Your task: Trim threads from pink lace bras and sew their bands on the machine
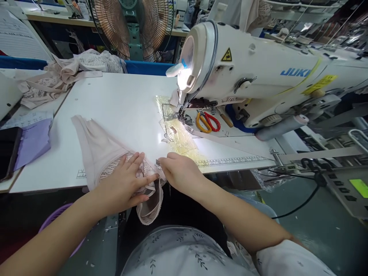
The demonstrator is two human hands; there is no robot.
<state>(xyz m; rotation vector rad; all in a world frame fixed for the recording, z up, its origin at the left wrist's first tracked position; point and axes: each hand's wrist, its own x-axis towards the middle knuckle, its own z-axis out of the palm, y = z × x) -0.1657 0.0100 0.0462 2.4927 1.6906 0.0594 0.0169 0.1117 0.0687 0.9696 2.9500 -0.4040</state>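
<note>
A pale pink lace-trimmed garment, bra-like in look, is spread on the white table near its front edge. One rounded, cup-like part hangs over that edge. My left hand rests on the lace with its fingers spread, pressing the fabric down. At the garment's right edge, my right hand is closed in a pinch. A small grey tip pokes out at its fingertips; the rest of that item is hidden in the hand.
A white JUKI sewing machine stands at the right, its lamp lit. Orange- and red-handled scissors lie on its bed. Farther left are a phone, purple paper and piled lace garments. A fan stands behind the table.
</note>
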